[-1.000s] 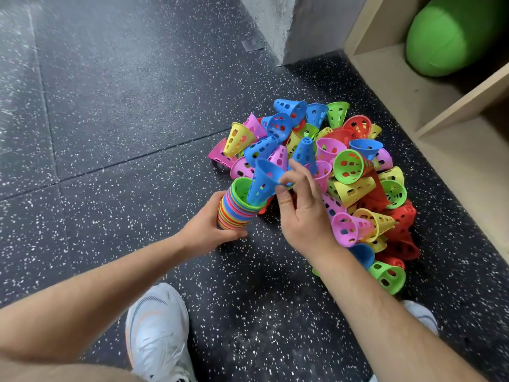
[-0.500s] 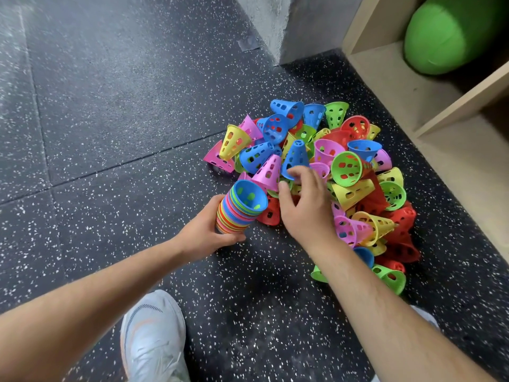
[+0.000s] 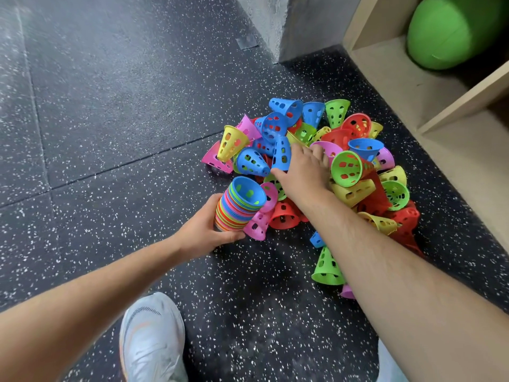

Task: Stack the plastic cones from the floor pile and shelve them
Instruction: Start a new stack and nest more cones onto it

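1. Head view, the change: a second ago the right hand [image 3: 301,175] was carrying a blue cone to the stack [image 3: 238,208]. That cone is now sitting fully inside as the top one. The stack is one cone taller, but most of the work is still remaining in the pile [image 3: 355,188].
2. The left hand [image 3: 205,232] is wrapping its fingers and thumb around the lower part of the stack. It is holding the stack tilted on the floor [image 3: 110,106], at the near left edge of the pile, with a pink cone [image 3: 257,224] leaning on it.
3. The right hand has gone back to the pile. Its thumb and first finger are lying at the two sides of an upright blue cone [image 3: 281,153]. I cannot tell if this grip is already closing on it.
4. Edges: the far right edge of the pile is lying near the front of the wooden shelf [image 3: 399,78]. A green roll [image 3: 457,31] is filling part of one compartment.
5. Room: I think the floor to the left of the pile is giving the arms free space. A shoe [image 3: 153,337] is standing near, below the stack.
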